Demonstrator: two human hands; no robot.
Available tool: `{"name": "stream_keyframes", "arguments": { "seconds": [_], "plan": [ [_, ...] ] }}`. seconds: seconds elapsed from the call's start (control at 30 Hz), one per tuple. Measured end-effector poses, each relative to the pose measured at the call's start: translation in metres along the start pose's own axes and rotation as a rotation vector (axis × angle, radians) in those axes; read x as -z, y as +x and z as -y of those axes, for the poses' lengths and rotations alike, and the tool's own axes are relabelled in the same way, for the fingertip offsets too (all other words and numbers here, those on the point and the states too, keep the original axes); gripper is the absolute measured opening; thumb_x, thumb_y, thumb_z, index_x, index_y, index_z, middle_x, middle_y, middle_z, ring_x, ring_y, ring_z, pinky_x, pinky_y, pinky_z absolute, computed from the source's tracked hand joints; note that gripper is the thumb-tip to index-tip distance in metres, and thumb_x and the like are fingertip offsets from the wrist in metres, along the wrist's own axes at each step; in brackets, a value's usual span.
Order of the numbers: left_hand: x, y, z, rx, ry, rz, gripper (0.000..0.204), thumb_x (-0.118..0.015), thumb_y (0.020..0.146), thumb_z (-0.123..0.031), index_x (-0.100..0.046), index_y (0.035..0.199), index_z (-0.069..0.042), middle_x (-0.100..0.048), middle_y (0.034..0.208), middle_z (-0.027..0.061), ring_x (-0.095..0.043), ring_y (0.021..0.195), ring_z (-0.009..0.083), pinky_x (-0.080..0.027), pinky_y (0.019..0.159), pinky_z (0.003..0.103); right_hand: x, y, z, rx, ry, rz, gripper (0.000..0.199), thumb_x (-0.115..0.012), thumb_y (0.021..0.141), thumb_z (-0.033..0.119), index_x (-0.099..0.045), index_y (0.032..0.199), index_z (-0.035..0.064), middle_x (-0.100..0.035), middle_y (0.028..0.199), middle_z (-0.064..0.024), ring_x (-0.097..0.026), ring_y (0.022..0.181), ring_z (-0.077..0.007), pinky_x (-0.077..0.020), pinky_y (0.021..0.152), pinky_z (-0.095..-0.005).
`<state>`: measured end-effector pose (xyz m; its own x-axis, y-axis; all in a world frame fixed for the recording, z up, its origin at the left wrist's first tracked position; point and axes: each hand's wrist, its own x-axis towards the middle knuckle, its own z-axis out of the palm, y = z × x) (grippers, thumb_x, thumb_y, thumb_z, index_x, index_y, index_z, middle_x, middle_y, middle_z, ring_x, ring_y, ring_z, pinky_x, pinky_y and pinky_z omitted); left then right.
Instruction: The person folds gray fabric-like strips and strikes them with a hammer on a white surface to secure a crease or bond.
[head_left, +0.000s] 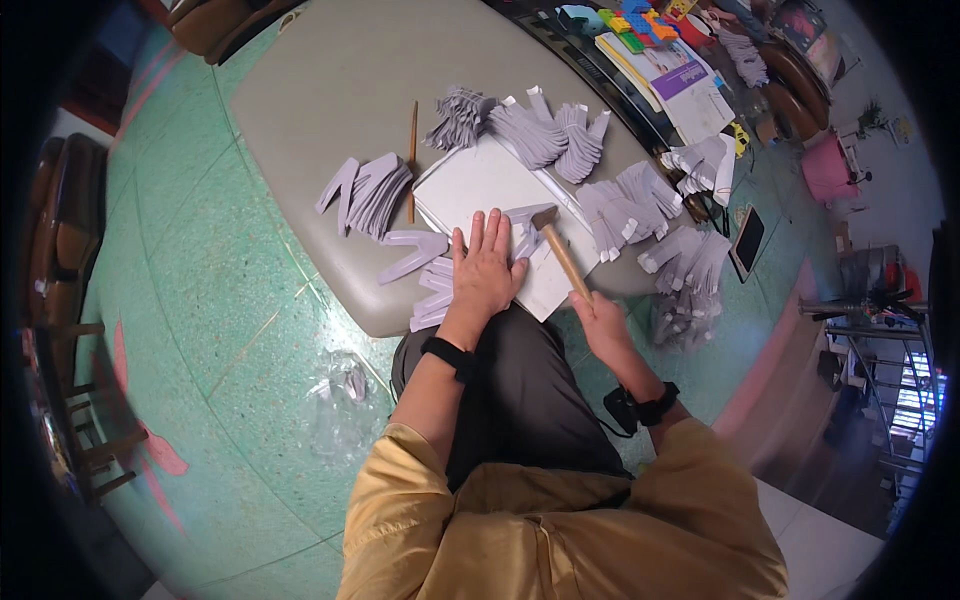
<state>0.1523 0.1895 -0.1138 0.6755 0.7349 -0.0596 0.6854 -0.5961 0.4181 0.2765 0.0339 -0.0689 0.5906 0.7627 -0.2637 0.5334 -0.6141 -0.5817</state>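
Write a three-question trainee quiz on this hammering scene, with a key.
1. True or false: the left hand lies flat, fingers spread, on the grey pieces on the white board.
2. What does the right hand grip?
A. a pencil
B. a hammer
C. scissors
3. Fill in: the thin wooden stick lies to the ______ of the white board as the person sees it.

Key
1. True.
2. B: it holds the wooden handle of the hammer, whose head rests near the left hand's fingertips.
3. Left, between the board and a fanned grey stack.
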Motion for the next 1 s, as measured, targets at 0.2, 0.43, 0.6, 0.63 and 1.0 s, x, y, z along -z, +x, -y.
{"name": "stream_keyframes", "arguments": {
  "seconds": [0.2, 0.43, 0.6, 0.63, 1.0],
  "plan": [
    [0.003, 0.001, -0.001, -0.009, -0.006, 0.071, 0.074, -0.052, 0.08, -0.036, -0.021, 0.141, -0.007, -0.016, 0.149, 0.0066, -0.009, 0.138, 0.0249, -0.004, 0.11, 0.049, -0.009, -0.011, -0.006, 0.029, 0.03, -0.028, 0.044, -0.051, 0.089, 0.04, -0.054, 0.081, -0.0037, -0.056, 0.069, -0.0265, -0.056, 0.07, -0.0442, -0.0428, 0.06, -0.0471],
    [0.002, 0.001, 0.001, 0.0, 0.014, 0.082, 0.075, -0.053, 0.08, -0.035, -0.021, 0.141, -0.007, -0.017, 0.149, 0.0065, -0.009, 0.138, 0.0255, -0.005, 0.11, 0.049, -0.01, -0.019, -0.005, 0.025, 0.094, 0.035, 0.044, -0.052, 0.088, 0.039, -0.054, 0.082, -0.004, -0.056, 0.069, -0.0268, -0.056, 0.07, -0.0449, -0.0434, 0.06, -0.0462],
    [0.0, 0.002, 0.003, -0.017, -0.018, 0.048, 0.077, -0.054, 0.077, -0.036, -0.022, 0.141, -0.006, -0.019, 0.148, 0.0074, -0.011, 0.138, 0.0257, -0.006, 0.11, 0.05, 0.011, -0.002, 0.01, 0.002, 0.02, 0.061, 0.044, -0.052, 0.088, 0.039, -0.055, 0.084, -0.0052, -0.055, 0.067, -0.0252, -0.056, 0.067, -0.0423, -0.0426, 0.057, -0.0431],
    [-0.001, 0.0, 0.004, -0.014, -0.015, 0.053, 0.077, -0.054, 0.077, -0.036, -0.022, 0.141, -0.006, -0.019, 0.148, 0.0074, -0.011, 0.138, 0.0257, -0.006, 0.11, 0.05, 0.009, 0.003, 0.015, -0.001, 0.023, 0.066, 0.044, -0.052, 0.088, 0.039, -0.055, 0.084, -0.0052, -0.055, 0.067, -0.0252, -0.056, 0.067, -0.0423, -0.0426, 0.057, -0.0431],
    [0.001, 0.001, 0.0, -0.017, -0.013, 0.03, 0.08, -0.056, 0.077, -0.035, -0.019, 0.14, -0.002, -0.018, 0.148, 0.0109, -0.011, 0.138, 0.0248, -0.005, 0.11, 0.048, -0.014, 0.025, 0.014, -0.007, 0.046, 0.0, 0.048, -0.052, 0.087, 0.041, -0.057, 0.084, -0.0063, -0.058, 0.076, -0.0288, -0.055, 0.078, -0.0466, -0.0437, 0.065, -0.0476]
  ]
}}
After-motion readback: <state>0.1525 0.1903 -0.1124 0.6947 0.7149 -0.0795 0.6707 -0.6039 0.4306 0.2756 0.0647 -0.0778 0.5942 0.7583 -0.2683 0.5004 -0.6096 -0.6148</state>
